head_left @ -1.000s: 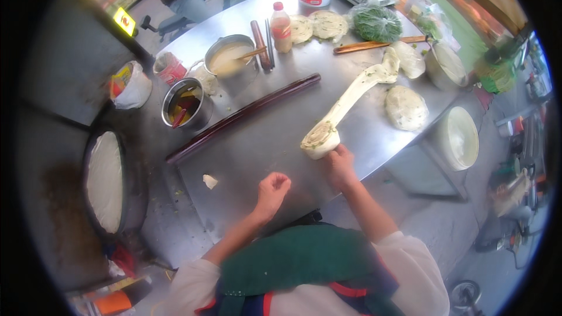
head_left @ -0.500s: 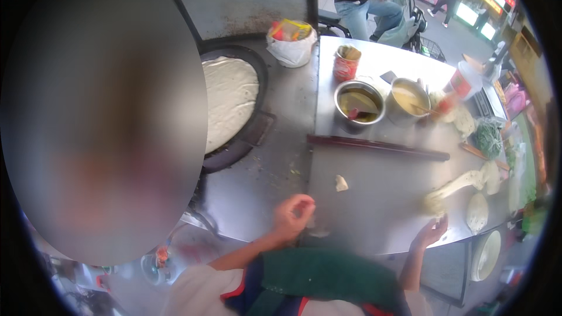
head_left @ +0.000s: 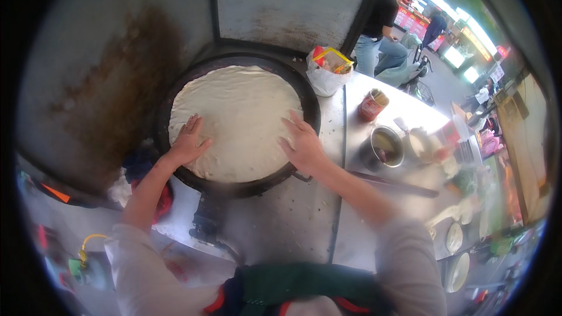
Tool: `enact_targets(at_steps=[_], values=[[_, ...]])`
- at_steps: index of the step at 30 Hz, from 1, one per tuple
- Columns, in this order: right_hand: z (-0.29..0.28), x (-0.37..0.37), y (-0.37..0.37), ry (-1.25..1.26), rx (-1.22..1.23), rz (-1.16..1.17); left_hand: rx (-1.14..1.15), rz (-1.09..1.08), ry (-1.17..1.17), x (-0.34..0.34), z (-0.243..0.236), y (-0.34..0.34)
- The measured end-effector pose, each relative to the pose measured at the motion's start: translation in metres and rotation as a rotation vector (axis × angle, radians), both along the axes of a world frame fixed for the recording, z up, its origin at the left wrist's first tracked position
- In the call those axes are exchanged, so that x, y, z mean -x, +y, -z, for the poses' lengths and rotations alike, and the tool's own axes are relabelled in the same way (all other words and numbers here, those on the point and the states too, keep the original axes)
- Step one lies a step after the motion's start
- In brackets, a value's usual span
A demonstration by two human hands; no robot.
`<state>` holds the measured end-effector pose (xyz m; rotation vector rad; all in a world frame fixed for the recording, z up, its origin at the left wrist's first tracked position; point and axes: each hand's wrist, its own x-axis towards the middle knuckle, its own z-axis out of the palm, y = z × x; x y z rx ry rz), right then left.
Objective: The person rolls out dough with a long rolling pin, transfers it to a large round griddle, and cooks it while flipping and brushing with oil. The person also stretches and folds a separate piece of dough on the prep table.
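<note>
A wide, pale sheet of dough (head_left: 235,105) covers most of a round black griddle (head_left: 311,96). My left hand (head_left: 188,143) rests on the dough's lower left part, fingers spread. My right hand (head_left: 303,143) touches its right side, fingers also spread. Neither hand is closed on anything. Dark cloths (head_left: 137,169) lie beside the griddle at lower left.
A white bag (head_left: 328,79) stands behind the griddle. To the right are a red can (head_left: 370,106), steel pots (head_left: 380,145), a long dark rolling pin (head_left: 410,188) and blurred dough pieces. Metal panels (head_left: 281,6) border the griddle. A person (head_left: 377,29) sits beyond the counter.
The view has swung left toward the griddle. My hands have left the worktop and the dough strip on it; both are now spread on the dough sheet in the griddle.
</note>
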<state>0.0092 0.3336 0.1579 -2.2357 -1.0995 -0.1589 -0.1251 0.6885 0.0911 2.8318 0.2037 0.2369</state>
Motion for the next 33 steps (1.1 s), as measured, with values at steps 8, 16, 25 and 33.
enact_targets(at_steps=[8, 16, 25, 33], values=[[0.086, -0.123, 0.123, -0.126, 0.267, 0.089, -0.107, 0.033, 0.224, -0.055, 0.005, 0.047], [0.103, -0.165, 0.136, -0.150, 0.438, 0.000, -0.104, 0.014, 0.241, -0.061, 0.023, 0.049], [0.081, -0.214, 0.193, -0.142, 0.623, -0.263, 0.179, -0.422, 0.389, -0.020, -0.020, -0.034], [-0.018, -0.050, -0.017, -0.079, -0.034, -0.161, 0.529, 0.197, 0.076, 0.066, -0.148, -0.122]])
